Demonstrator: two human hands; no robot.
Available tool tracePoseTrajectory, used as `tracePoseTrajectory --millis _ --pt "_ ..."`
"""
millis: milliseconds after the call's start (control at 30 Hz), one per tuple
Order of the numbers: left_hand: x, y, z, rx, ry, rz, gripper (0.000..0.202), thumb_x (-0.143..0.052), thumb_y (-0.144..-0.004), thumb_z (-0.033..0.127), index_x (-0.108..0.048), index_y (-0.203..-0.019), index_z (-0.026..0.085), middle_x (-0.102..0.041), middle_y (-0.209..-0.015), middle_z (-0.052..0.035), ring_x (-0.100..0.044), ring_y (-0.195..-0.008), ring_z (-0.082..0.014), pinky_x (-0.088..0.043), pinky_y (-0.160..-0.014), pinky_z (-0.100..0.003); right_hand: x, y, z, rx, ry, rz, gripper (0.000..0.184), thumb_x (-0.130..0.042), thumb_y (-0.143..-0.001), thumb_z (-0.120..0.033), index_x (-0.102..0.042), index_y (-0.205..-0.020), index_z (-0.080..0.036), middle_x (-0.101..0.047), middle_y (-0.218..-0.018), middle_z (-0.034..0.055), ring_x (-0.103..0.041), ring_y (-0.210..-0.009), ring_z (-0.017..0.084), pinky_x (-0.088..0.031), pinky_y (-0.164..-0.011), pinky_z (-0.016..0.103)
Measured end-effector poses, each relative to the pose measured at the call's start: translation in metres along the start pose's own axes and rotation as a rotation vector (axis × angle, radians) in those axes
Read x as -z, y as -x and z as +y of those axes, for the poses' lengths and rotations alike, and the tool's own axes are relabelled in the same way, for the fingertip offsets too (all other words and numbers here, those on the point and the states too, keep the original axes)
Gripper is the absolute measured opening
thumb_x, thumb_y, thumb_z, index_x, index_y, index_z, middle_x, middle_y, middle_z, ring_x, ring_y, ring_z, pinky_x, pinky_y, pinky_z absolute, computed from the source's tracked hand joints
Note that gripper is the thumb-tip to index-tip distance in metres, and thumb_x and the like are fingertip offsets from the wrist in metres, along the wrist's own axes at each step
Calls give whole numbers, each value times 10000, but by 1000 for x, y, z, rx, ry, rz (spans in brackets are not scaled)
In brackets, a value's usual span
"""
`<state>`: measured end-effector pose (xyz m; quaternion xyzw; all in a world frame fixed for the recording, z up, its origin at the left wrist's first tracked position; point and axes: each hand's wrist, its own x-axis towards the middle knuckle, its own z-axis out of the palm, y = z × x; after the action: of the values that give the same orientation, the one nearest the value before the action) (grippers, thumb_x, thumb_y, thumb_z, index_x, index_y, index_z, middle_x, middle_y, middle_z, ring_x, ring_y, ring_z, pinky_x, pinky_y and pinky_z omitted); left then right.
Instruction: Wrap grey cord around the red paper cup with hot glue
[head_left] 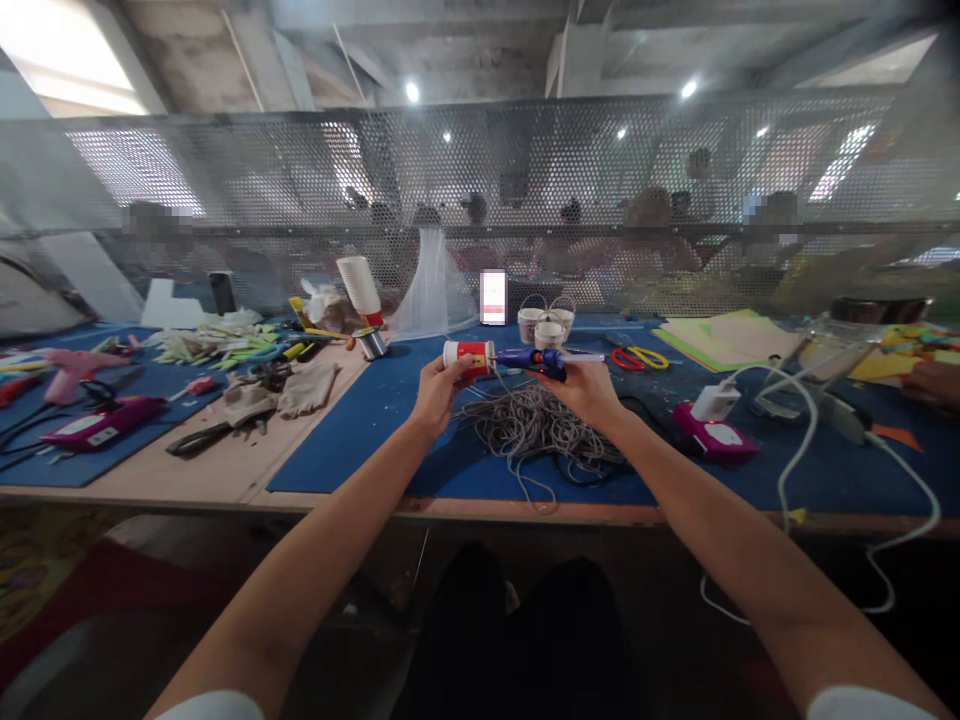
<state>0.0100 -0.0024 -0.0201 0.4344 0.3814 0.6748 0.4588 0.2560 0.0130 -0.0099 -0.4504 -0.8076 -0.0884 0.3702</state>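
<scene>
My left hand [439,392] is closed around a small red and white paper cup [468,357], held on its side above the blue mat [360,430]. My right hand [581,388] grips a blue glue gun [534,360], whose nozzle touches the cup's side. A heap of grey cord [540,425] lies on the mat just below both hands. Three cord-wrapped cups [547,325] stand behind the glue gun.
Scissors with red and yellow handles [637,357] lie to the right, near a pink device [712,435] with a white plug and cable [795,440]. Coloured paper sheets [712,340] lie at back right. A stack of paper cups [360,290], pink glue gun [71,370] and scraps sit left. A perforated metal screen [525,180] backs the table; other people sit behind it.
</scene>
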Motion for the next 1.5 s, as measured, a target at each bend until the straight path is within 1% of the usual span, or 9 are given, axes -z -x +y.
tracePoseTrajectory --millis 67,167,400,633,733,933,1200,1333,1500 --pt "0 1 1 -1 1 0 363 -855 -644 389 -741 -889 148 -733 -841 -58 -662 -776 -171 -516 -695 -277 2 0 -2 3 -8 -17 393 -573 -913 -572 -745 -1017 -235 -763 -845 77 -715 -819 269 -427 -644 310" --pt "0 1 1 -1 -3 0 363 -856 -642 390 -739 -888 149 -739 -850 -64 -666 -782 -177 -513 -692 -280 2 0 -2 0 1 -27 386 -571 -917 -565 -752 -993 -233 -764 -839 79 -714 -795 269 -424 -638 315" --pt "-1 1 2 9 -5 -5 353 -855 -646 381 -740 -886 150 -743 -850 -67 -671 -783 -180 -523 -700 -283 -2 0 3 -15 11 39 401 -592 -910 -562 -758 -1038 -219 -777 -864 91 -725 -802 276 -426 -636 317" --pt "-2 1 1 -1 -20 -30 386 -861 -635 413 -745 -893 150 -746 -845 -57 -673 -778 -171 -532 -702 -268 -1 0 2 -16 24 55 393 -597 -913 -552 -776 -929 -202 -782 -842 92 -725 -786 260 -413 -631 303" --pt "-3 2 1 -4 -26 -36 380 -861 -635 419 -746 -882 154 -748 -843 -56 -677 -773 -172 -530 -707 -270 0 0 2 -19 22 64 384 -605 -911 -544 -780 -909 -202 -780 -830 88 -719 -774 251 -412 -632 299" --pt "-3 1 1 -2 -21 -46 336 -848 -656 388 -750 -875 152 -749 -841 -54 -673 -769 -168 -523 -712 -268 -3 0 5 -15 9 82 389 -605 -908 -552 -781 -985 -214 -774 -838 83 -711 -767 244 -417 -641 304" --pt "-3 2 1 -12 -22 -58 327 -850 -663 372 -760 -888 152 -749 -843 -50 -671 -768 -160 -520 -701 -252 1 -1 2 -16 31 84 405 -590 -917 -555 -782 -897 -199 -767 -800 94 -711 -747 252 -401 -620 308" --pt "-2 2 0 -16 -28 -61 331 -844 -672 373 -762 -904 152 -749 -849 -49 -672 -764 -155 -520 -702 -247 0 -2 2 -43 25 66 410 -585 -917 -554 -783 -899 -196 -758 -779 97 -701 -720 249 -405 -611 307" --pt "-2 2 1 -24 -38 -65 345 -841 -673 382 -760 -910 145 -753 -855 -58 -677 -764 -162 -519 -711 -256 -3 -3 3 -114 -68 80 410 -633 -874 -575 -767 -819 -191 -739 -734 99 -702 -740 270 -452 -651 329"
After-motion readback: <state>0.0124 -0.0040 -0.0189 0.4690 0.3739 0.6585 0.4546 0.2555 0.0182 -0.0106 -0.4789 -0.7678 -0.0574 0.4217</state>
